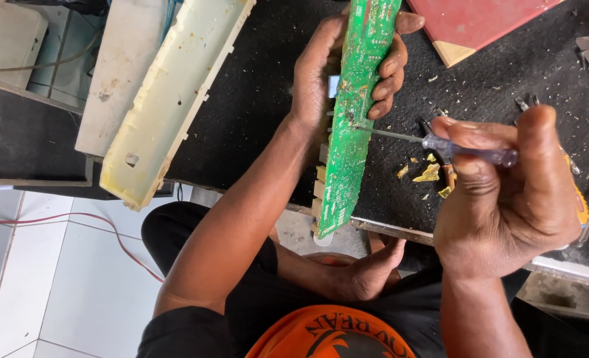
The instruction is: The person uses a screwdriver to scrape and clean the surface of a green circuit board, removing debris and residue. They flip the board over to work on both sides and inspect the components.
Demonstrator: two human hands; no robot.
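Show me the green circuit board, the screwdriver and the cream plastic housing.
green circuit board [351, 119]: head view, middle of its solder face.
screwdriver [467, 151]: head view, clear handle at the right hand's fingertips.
cream plastic housing [175, 86]: head view, middle of its long inner face.

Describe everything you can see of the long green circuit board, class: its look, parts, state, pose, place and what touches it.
The green circuit board is a long, narrow strip, its speckled solder side facing the camera, with pale blocky components along its left edge. It stands on edge, tilted, above the black bench mat, its lower end past the bench edge. The left hand grips its upper part, fingers wrapped over it. The thin metal tip of a clear-handled screwdriver, held in the right hand, touches its middle.
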